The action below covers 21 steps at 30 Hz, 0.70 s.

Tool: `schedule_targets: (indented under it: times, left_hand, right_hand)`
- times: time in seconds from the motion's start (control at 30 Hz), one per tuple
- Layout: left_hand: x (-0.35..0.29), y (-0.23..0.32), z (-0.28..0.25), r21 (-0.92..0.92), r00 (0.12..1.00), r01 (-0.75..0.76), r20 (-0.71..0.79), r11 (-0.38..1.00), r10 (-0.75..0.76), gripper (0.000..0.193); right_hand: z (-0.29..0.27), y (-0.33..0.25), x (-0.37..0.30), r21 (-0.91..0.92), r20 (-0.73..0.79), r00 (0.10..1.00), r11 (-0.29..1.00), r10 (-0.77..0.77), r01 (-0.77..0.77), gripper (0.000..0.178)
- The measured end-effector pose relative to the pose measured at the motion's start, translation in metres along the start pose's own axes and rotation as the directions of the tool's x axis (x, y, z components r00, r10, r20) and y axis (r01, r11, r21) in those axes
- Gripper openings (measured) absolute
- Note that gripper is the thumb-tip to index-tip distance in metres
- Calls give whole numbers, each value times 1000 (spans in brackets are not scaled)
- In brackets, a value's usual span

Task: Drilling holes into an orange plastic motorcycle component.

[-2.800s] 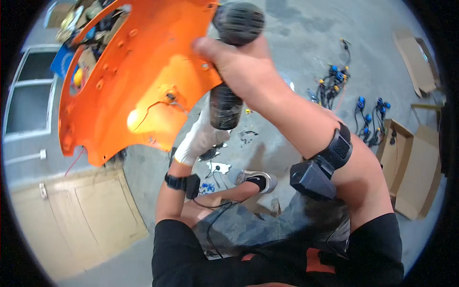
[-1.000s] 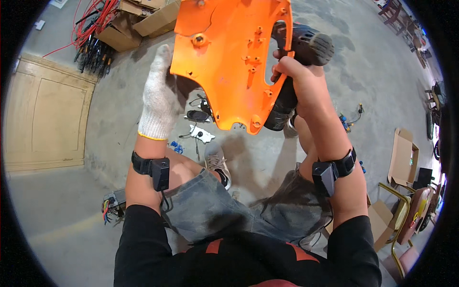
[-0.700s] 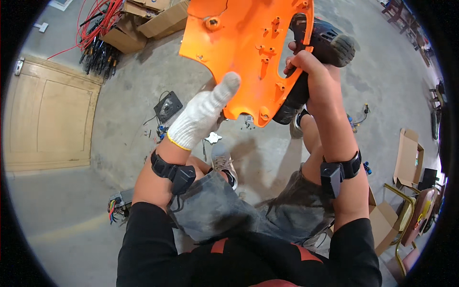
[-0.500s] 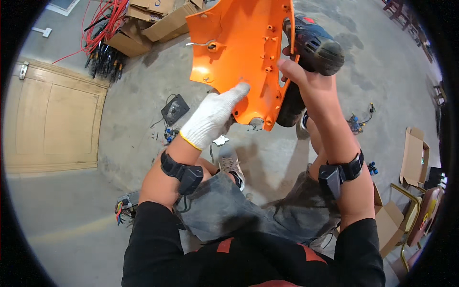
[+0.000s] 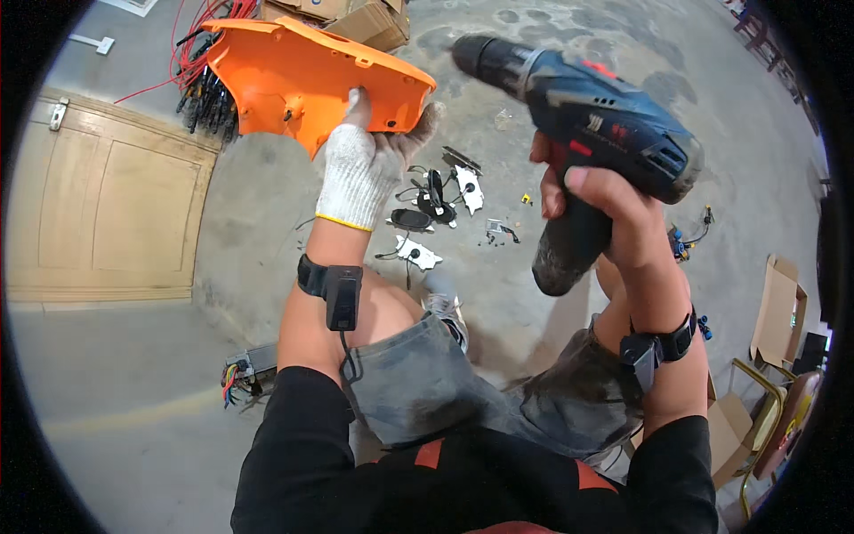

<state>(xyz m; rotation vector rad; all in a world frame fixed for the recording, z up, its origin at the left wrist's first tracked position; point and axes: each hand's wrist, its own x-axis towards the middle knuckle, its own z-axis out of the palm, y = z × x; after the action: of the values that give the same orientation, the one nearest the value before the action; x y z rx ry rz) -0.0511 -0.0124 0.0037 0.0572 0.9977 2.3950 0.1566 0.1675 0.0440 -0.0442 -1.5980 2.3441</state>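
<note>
My left hand (image 5: 365,169), in a white knit glove, grips the lower edge of a curved orange plastic shell (image 5: 311,84). The thumb presses on its hollow inner face, where screw posts show. The shell is raised at the upper left, tilted away to the left. In my bare right hand (image 5: 614,205) is a dark blue and black cordless drill (image 5: 592,116), held by its grip. Its chuck points to the upper left, apart from the shell; the tip is blurred.
On the floor between the hands lie white star-shaped parts (image 5: 418,254) with wires and a black oval piece (image 5: 411,219). Cardboard boxes (image 5: 369,25) and red cables stand at the far left, by a wooden door (image 5: 120,200). A chair (image 5: 787,418) and opened cartons (image 5: 777,311) are at the right.
The orange shell has swung left and turned in my left hand. My right hand has let go of the shell's edge and moved right with the drill, uncovering parts on the floor.
</note>
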Motion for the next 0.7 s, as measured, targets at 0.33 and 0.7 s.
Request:
schedule_targets:
  times: [0.33, 0.7]
  left_hand:
    - [-8, 14, -16, -419, 940, 319, 28, 850, -339, 51]
    - [-23, -12, 16, 141, 969, -224, -72, 964, 235, 42]
  right_hand:
    - [13, 10, -2, -145, 149, 976, 980, 157, -136, 30]
    - [17, 15, 2, -143, 91, 970, 966, 227, -213, 28]
